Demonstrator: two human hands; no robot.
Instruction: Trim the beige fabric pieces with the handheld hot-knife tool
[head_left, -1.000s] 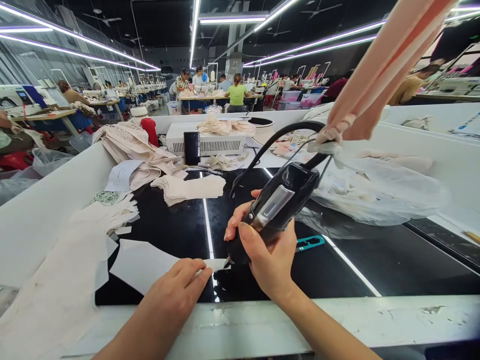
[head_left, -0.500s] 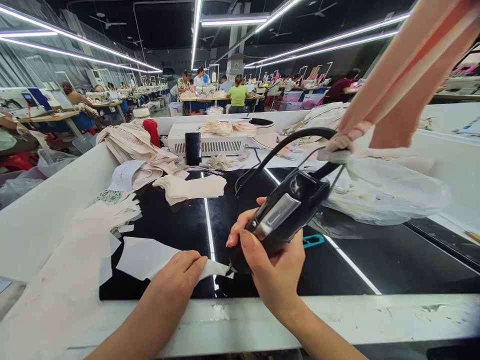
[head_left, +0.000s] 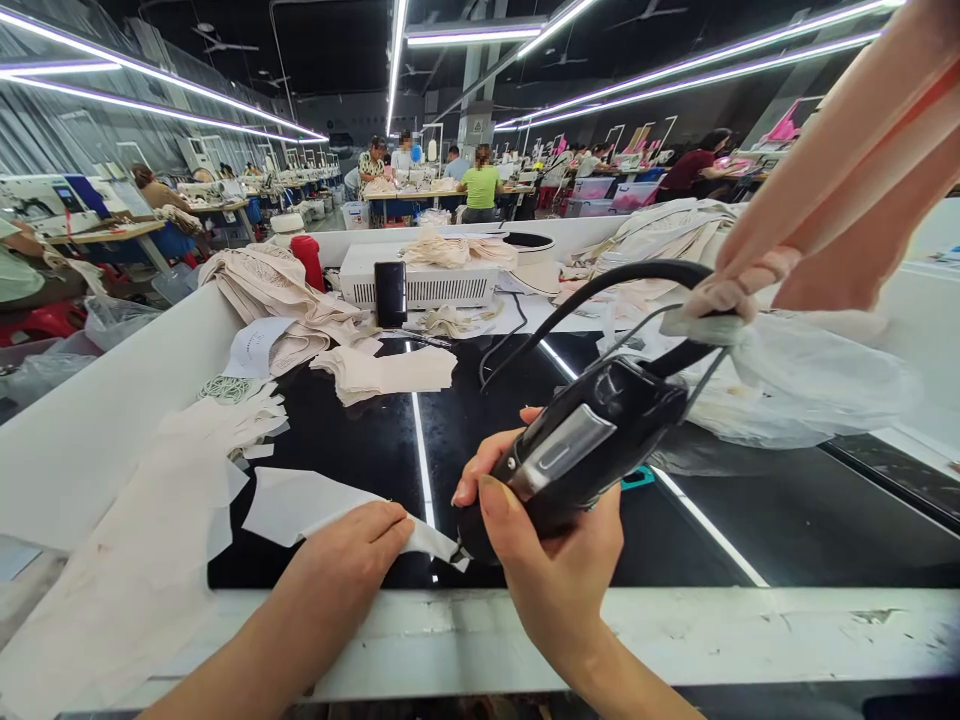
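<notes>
- Back end of the black tool [head_left: 600,450] had swung further right than half a second earlier, so more of the teal tool [head_left: 639,477] had vanished behind it and the right hand [head_left: 559,580].
- Right hand was wrapped round the black tool, thumb on the near side; the rest of the grip was partly hidden.
- Left hand [head_left: 349,550] sat on the white piece [head_left: 296,503] with its fingers close together, and honestly I couldn't tell if it was pinching or just pressing. It covered the middle of the piece too.
- White piece lay on the black top of the bench [head_left: 690,620], narrow end poking out right at the tool's tip. Touching or just over it? Couldn't make that out.
- Pinkish cloth strip [head_left: 825,190] was tied near the cable end of the tool, running out of frame at the top right. Both forearms got cut off at the bottom.
- Paper sheet [head_left: 257,347] on the left had some print, way too small to read.
- Pillar sign [head_left: 478,126] at the back showed a triangle, its lettering just mush.
</notes>
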